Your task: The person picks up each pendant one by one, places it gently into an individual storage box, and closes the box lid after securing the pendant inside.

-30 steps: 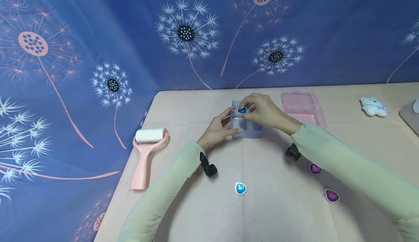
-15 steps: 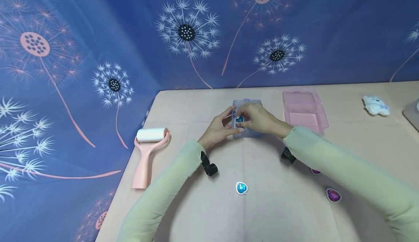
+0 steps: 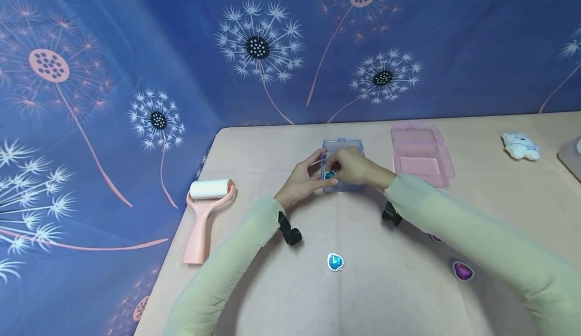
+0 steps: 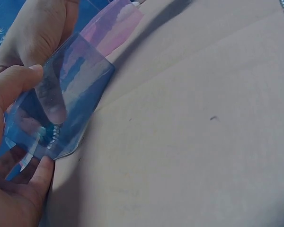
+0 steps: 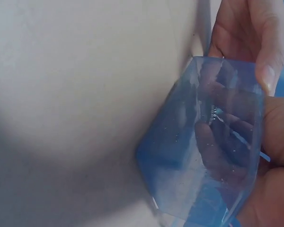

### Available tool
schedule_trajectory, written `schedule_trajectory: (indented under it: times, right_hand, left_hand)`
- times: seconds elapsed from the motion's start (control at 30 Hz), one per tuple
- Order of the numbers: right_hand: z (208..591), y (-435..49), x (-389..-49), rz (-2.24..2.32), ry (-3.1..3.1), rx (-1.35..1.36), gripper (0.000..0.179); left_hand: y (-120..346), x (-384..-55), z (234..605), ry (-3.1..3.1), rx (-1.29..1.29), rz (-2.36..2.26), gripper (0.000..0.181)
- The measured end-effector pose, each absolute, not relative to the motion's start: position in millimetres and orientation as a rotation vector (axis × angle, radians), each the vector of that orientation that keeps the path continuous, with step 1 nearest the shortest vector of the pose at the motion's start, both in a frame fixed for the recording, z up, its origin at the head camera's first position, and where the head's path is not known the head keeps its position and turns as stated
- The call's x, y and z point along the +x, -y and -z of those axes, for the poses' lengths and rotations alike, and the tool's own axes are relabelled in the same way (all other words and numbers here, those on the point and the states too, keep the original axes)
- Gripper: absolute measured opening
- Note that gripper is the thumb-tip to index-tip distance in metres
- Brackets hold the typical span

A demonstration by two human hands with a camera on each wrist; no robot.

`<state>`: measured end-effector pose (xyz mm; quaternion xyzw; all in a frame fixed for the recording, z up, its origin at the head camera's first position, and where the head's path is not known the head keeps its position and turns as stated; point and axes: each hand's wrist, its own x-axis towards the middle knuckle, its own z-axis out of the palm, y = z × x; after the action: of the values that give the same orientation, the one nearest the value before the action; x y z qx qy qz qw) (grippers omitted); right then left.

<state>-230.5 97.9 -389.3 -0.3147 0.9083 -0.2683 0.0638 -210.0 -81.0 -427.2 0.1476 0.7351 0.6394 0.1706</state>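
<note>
Near the back of the table stands a clear blue plastic box [image 3: 342, 143] with its lid tipped back. My left hand [image 3: 301, 178] grips its left side, thumb over the front rim. Down inside the box, my right hand [image 3: 356, 166] pinches a blue heart-shaped gem [image 3: 330, 174] with a beaded edge. Through the box's see-through wall [image 4: 87, 90], the left wrist view shows the gem low by the fingertips. The right wrist view shows those fingers behind the wall [image 5: 170, 146] too. A second blue heart gem [image 3: 335, 262] lies on the table in front.
Two purple gems lie at the right, one [image 3: 462, 271] in full view, the other [image 3: 436, 238] mostly under the right sleeve. An open pink box [image 3: 419, 165] sits right of the blue one. A lint roller [image 3: 197, 225] lies left; a white plush toy [image 3: 520, 146] lies far right.
My right hand has lowered the blue gem from above the box's back part down into its front left part. The left hand has kept its grip on the box.
</note>
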Motion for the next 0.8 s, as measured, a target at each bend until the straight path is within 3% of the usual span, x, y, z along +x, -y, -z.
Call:
schedule_trajectory:
  times: [0.6, 0.8]
  right_hand:
    - [393.7, -96.5, -228.4, 0.818, -2.735, -0.928, 0.017]
    - [389.0, -102.8, -225.2, 1.024, -2.69, -0.865, 0.016]
  left_hand:
    - [81.3, -208.4, 430.7, -2.111, 0.42, -1.809, 0.088]
    - [82.2, -210.6, 429.3, -2.083, 0.452, -1.811, 0.089]
